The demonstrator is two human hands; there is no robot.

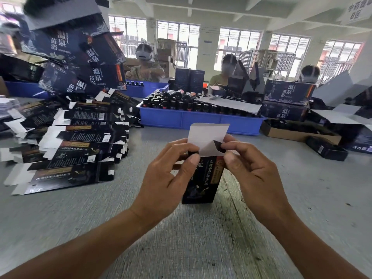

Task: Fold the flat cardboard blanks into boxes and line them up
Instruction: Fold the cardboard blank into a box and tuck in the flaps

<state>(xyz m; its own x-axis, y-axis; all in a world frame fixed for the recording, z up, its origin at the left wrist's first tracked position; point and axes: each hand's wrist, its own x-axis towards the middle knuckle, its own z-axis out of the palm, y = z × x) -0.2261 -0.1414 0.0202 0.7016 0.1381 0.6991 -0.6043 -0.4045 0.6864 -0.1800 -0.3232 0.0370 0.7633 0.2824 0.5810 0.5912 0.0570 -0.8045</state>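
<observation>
I see a grey table (201,248) filling the lower view, its far edge crowded with goods. Along the far left edge, large dark printed cartons (80,57) are heaped high; below them, toward the left edge, flat cardboard blanks (80,141) lie fanned in an overlapping pile. At the far middle stands a blue crate (201,119) packed with dark bottles (177,103), and at the far right edge an open brown tray (298,133) rests beside more cartons. Near the table's centre a narrow dark box (201,182) stands upright on its bottom end, its white top flap (207,135) raised. My left hand (167,176) grips the box's upper left side, thumb curled against the front. My right hand (253,168) pinches a small dark side tab (219,147) at the box's top between thumb and forefinger.
</observation>
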